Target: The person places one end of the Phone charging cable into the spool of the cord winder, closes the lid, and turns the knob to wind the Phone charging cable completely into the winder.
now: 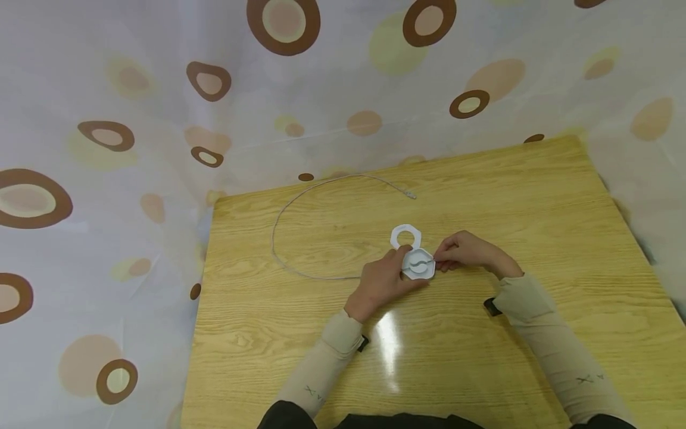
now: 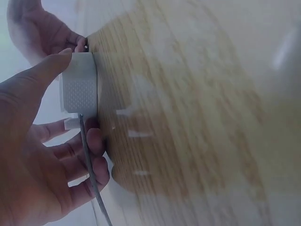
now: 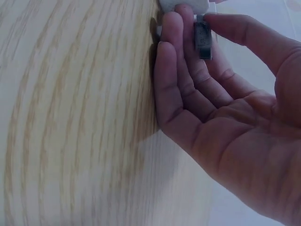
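A white hexagonal cable case [image 1: 418,271] lies on the table with its ring-shaped lid [image 1: 395,237] folded open behind it. My left hand [image 1: 382,280] grips the case from the left, thumb on the near side and fingers round the far side. A thin white cable [image 1: 332,278] leaves the case beneath this hand; a short length also crosses the inside, round the central hub. At the right side of the case, my right hand [image 1: 465,250] pinches the cable's metal-ended plug [image 3: 203,40] between thumb and fingers. In the left wrist view, the case's textured side wall [image 2: 79,92] faces the camera.
The cable loops across the left part of the wooden table [image 1: 257,333], ending in another connector [image 1: 410,195] beyond the lid. A patterned curtain [image 1: 343,77] hangs along the table's far and left edges. Dark wrist devices [image 1: 492,307] sit at the sleeves.
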`<state>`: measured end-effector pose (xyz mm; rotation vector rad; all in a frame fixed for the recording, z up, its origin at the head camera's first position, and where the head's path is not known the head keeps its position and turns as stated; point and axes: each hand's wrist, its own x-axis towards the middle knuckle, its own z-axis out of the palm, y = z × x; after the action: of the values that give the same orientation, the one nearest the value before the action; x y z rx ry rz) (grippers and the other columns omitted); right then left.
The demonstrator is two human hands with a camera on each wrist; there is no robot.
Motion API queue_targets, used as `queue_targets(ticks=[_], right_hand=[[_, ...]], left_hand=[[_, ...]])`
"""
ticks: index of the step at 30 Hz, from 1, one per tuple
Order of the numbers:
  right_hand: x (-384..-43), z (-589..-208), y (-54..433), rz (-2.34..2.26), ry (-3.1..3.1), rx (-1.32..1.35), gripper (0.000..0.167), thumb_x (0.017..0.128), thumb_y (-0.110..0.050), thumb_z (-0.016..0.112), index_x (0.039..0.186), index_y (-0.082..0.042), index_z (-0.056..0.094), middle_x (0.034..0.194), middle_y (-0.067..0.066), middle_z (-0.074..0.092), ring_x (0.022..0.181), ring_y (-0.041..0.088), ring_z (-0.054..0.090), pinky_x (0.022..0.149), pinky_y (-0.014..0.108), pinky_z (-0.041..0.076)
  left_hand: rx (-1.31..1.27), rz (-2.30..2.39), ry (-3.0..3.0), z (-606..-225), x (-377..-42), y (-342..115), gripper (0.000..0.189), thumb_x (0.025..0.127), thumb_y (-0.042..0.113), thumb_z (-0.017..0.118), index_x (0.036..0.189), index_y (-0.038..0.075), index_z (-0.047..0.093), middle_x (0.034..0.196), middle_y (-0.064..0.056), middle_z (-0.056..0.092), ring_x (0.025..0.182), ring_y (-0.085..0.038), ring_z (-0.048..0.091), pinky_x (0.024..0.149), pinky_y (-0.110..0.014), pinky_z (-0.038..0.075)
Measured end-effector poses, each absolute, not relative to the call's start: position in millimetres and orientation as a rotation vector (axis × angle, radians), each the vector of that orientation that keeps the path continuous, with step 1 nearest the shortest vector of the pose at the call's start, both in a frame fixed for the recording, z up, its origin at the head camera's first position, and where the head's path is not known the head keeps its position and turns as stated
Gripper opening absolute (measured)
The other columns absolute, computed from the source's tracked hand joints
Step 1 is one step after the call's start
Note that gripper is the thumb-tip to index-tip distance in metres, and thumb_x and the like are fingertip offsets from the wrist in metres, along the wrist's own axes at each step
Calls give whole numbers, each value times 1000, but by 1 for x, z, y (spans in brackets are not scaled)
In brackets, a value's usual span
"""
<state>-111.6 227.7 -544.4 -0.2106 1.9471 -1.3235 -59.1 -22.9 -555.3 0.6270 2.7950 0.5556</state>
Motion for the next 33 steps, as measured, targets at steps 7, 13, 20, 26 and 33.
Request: queue_targets(ticks=[7, 13, 20, 26, 33], right_hand=[[-112, -546, 230, -1315, 1959, -227, 30, 105, -11, 63, 115, 16, 70, 101, 16, 80, 83, 10, 75, 75, 26, 62], [-110, -544, 229, -1298, 2003, -269, 27, 105, -12, 64, 111, 12, 71, 95, 11, 79, 77, 10, 70, 70, 27, 60], [-108, -547, 228, -1284, 2034, -328, 22, 105, -12, 64, 107, 10, 71, 91, 14, 76, 71, 11, 68, 66, 27, 58], [-104, -551, 230, -1294, 2075, -332, 26, 107, -15, 62, 113, 9, 70, 94, 18, 77, 72, 12, 69, 66, 28, 59], [-101, -549, 229, -1299, 2140, -302, 28, 108, -15, 60, 115, 10, 70, 88, 17, 75, 70, 12, 68, 64, 28, 59]], left_hand=[[603, 531, 2773, -549, -61, -24, 75, 90, 68, 74, 148, 29, 47, 119, 2, 71, 83, -12, 70, 62, -29, 52], [591, 525, 2760, -547, -62, -23, 76, 89, 69, 73, 149, 29, 47, 117, 2, 70, 80, -10, 68, 60, -26, 49], [578, 536, 2742, -547, -61, -24, 78, 90, 69, 73, 152, 29, 45, 119, 1, 70, 87, -12, 70, 65, -28, 53], [619, 455, 2780, -548, -58, -27, 91, 91, 71, 70, 159, 20, 41, 126, -4, 70, 95, -18, 72, 71, -33, 58], [709, 356, 2866, -550, -61, -35, 86, 93, 69, 68, 157, 16, 45, 121, -2, 69, 101, -17, 68, 80, -34, 54]])
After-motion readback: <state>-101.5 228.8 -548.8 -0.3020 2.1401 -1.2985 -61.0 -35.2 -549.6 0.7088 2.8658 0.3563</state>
